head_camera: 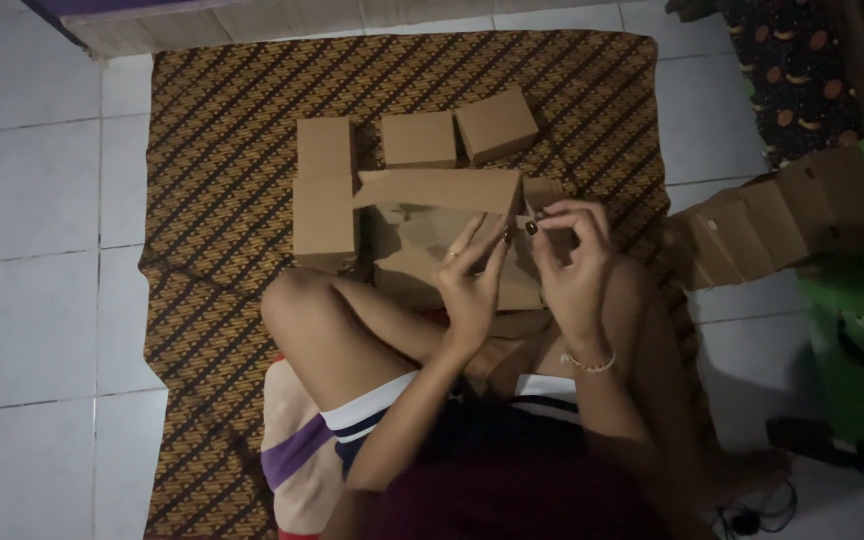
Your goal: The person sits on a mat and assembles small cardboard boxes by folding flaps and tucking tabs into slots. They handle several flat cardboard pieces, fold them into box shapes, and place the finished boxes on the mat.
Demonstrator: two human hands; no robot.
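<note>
— What have you got there?

— A flat piece of cardboard (pixel 452 215), half folded into a box, lying over my knees just in front of the three finished boxes (pixel 419 139) on the patterned mat (pixel 212 200). My left hand (pixel 472 285) lies on it with the fingers nearly straight, pressing a panel. My right hand (pixel 572 265) is curled, thumb and fingertips pinching a small flap (pixel 540 192) at the cardboard's right edge.

— How does it handle?

— I judge it light and stiff along the panels, but it bends readily at the creases. It looks dry, not slippery. A flap would crumple or tear if tugged hard, so I'd grip close to the fold, with the flat of the other hand steadying the big panel.

— Anything else nearby?

— A row of folded boxes (pixel 762 225) lies to the right of the cardboard, off the mat on the tile floor (pixel 32 200).
</note>
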